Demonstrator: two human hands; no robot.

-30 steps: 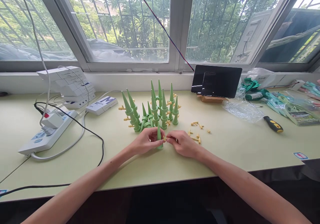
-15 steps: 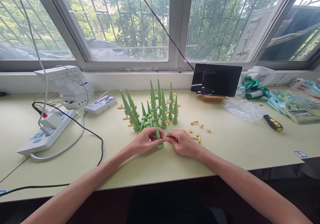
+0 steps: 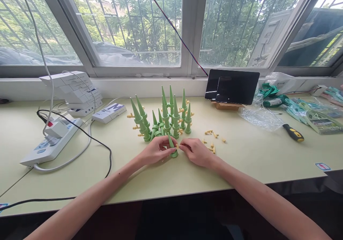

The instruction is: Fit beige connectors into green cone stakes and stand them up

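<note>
My left hand is closed around a green plastic watering spike, its tip pointing up and leaning slightly left. At the spike's right side shows a small yellow valve. The fingertips of my right hand are pinched against that valve; how far it sits in the spike I cannot tell. Just behind my hands stand several green spikes, stacked in columns with yellow valves sticking out of their sides. To the right of my right hand, several loose yellow valves lie on the table.
A power strip with cables and white boxes occupy the left. Behind, a tablet and phone lean on a cardboard stand. A screwdriver, clear plastic wrap and bagged green parts lie right on the pale table.
The spike in my left hand has tilted a little, its base shifting right. My right hand stays at the valve. The whole view has shifted slightly.
</note>
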